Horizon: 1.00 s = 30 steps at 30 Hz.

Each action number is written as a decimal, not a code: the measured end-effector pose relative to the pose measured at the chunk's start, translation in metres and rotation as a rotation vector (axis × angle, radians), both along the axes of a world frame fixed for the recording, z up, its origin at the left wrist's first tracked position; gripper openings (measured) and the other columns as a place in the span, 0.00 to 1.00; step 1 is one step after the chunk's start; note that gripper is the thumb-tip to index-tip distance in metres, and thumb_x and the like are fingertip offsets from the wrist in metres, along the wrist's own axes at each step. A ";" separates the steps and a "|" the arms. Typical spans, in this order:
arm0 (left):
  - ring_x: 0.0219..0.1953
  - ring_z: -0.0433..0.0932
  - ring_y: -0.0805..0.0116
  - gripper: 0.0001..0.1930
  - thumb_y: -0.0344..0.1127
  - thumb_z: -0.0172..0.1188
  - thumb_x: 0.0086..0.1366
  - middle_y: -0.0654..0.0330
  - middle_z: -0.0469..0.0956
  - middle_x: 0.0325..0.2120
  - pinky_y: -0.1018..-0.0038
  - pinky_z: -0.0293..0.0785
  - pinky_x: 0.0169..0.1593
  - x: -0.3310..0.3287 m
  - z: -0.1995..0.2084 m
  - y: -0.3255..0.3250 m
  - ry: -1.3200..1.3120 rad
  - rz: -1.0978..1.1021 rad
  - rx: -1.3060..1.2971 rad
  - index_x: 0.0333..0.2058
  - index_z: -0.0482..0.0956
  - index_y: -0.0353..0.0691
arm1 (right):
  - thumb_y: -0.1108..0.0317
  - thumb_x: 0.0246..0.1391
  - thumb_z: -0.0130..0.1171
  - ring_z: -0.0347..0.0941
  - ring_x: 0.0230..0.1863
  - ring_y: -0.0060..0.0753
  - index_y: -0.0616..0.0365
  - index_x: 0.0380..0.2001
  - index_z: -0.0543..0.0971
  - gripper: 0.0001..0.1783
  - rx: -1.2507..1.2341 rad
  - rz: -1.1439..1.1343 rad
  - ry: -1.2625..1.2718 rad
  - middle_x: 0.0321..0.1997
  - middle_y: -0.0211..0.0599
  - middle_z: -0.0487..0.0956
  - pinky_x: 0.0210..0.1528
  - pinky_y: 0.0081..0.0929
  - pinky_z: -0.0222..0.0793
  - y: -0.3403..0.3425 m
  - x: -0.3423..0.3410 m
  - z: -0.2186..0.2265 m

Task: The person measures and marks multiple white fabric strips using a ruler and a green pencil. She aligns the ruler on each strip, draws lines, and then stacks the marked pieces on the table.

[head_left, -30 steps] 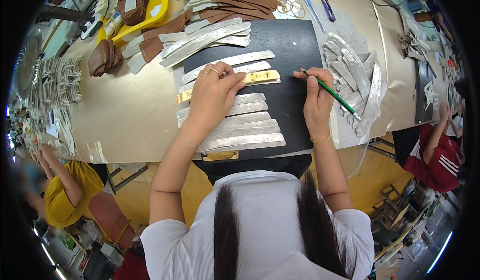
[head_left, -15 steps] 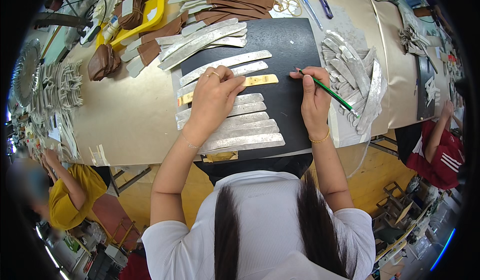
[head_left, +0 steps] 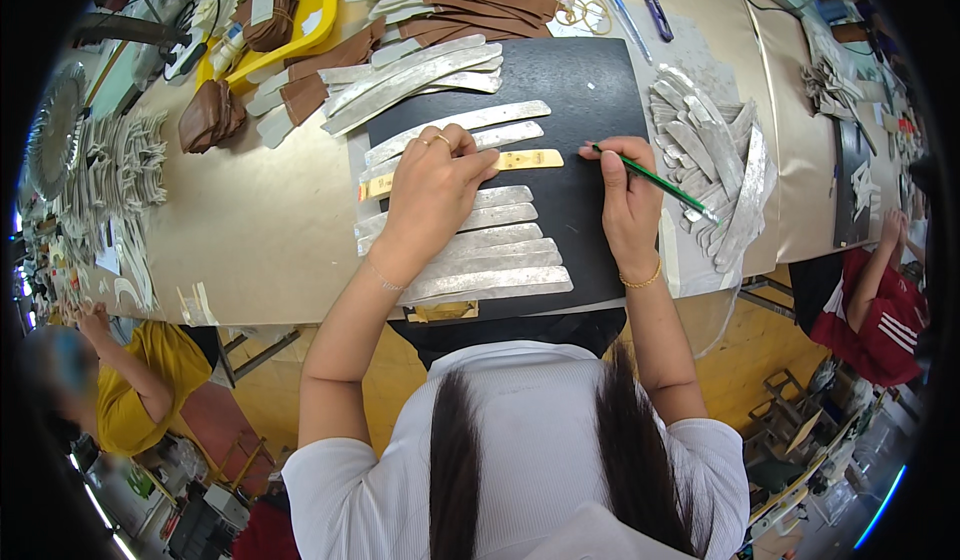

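Note:
My left hand (head_left: 430,190) is closed, its fingertips pinching and pressing a flat yellow template strip (head_left: 535,160) that lies across the grey-white strips. Part of the template is hidden under that hand. Several curved grey-white strips (head_left: 490,282) are lined up in a row on a black board (head_left: 585,250), above and below the template. Just right of the template's end, my right hand (head_left: 628,205) grips a green pencil (head_left: 672,192). The pencil's upper end slants down to the right, and its other end is at the fingertips, over the board.
A loose pile of grey-white strips (head_left: 735,175) lies to the right. More strips (head_left: 410,80) and brown pieces (head_left: 480,5) lie at the back, beside a yellow tray (head_left: 322,30). A pen (head_left: 625,20) and thread snips (head_left: 656,12) lie far right. Other people work at both sides.
The view has shifted very slightly. Both hands hold nearly the same places, the left on the template and the right around the pencil.

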<state>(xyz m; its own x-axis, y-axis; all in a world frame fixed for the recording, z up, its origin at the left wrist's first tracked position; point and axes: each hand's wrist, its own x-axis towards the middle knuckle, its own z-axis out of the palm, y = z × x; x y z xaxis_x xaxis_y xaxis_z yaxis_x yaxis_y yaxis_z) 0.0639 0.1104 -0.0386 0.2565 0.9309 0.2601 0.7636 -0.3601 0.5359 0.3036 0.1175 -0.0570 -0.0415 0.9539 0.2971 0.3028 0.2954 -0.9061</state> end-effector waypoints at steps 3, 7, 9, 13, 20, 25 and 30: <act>0.35 0.75 0.61 0.07 0.32 0.72 0.56 0.60 0.77 0.30 0.66 0.74 0.41 0.000 0.000 0.001 0.006 0.006 0.002 0.35 0.90 0.42 | 0.68 0.67 0.59 0.79 0.35 0.35 0.61 0.38 0.81 0.08 -0.064 0.058 -0.119 0.36 0.40 0.82 0.40 0.26 0.71 0.004 -0.011 0.014; 0.35 0.76 0.61 0.08 0.32 0.73 0.55 0.61 0.77 0.30 0.66 0.74 0.40 0.002 0.001 0.003 0.004 0.019 0.006 0.34 0.90 0.42 | 0.64 0.66 0.61 0.76 0.25 0.40 0.61 0.37 0.82 0.10 -0.145 0.192 -0.230 0.28 0.43 0.81 0.31 0.31 0.70 0.012 -0.034 0.030; 0.35 0.76 0.61 0.08 0.32 0.73 0.54 0.61 0.77 0.29 0.66 0.74 0.41 0.003 0.000 0.004 0.004 0.025 0.011 0.34 0.90 0.43 | 0.63 0.67 0.61 0.75 0.24 0.36 0.62 0.38 0.82 0.11 -0.098 0.238 -0.325 0.26 0.42 0.81 0.31 0.29 0.69 0.018 -0.040 0.030; 0.34 0.76 0.60 0.08 0.33 0.73 0.54 0.61 0.77 0.29 0.65 0.74 0.41 0.004 -0.001 0.003 0.001 0.036 0.007 0.34 0.90 0.44 | 0.62 0.65 0.62 0.77 0.23 0.45 0.58 0.37 0.83 0.11 -0.002 0.234 -0.432 0.25 0.42 0.81 0.29 0.33 0.69 0.025 -0.045 0.026; 0.38 0.76 0.60 0.03 0.33 0.68 0.57 0.61 0.75 0.29 0.63 0.70 0.42 0.004 -0.003 0.002 -0.028 0.033 -0.016 0.31 0.88 0.44 | 0.60 0.61 0.64 0.79 0.29 0.44 0.54 0.32 0.82 0.09 0.092 0.252 -0.538 0.26 0.38 0.81 0.31 0.36 0.74 0.025 -0.050 0.027; 0.38 0.76 0.60 0.03 0.33 0.68 0.57 0.61 0.75 0.30 0.63 0.70 0.43 0.004 -0.004 0.003 -0.012 0.024 -0.017 0.30 0.88 0.44 | 0.59 0.62 0.63 0.79 0.28 0.45 0.52 0.32 0.82 0.10 0.097 0.242 -0.478 0.25 0.37 0.80 0.31 0.37 0.73 0.027 -0.050 0.024; 0.35 0.76 0.58 0.07 0.33 0.71 0.57 0.59 0.76 0.30 0.63 0.73 0.43 0.000 -0.001 0.003 -0.012 0.026 -0.020 0.36 0.89 0.43 | 0.59 0.67 0.59 0.81 0.30 0.40 0.55 0.38 0.83 0.11 -0.113 0.233 -0.342 0.30 0.40 0.83 0.32 0.29 0.74 0.028 -0.045 0.022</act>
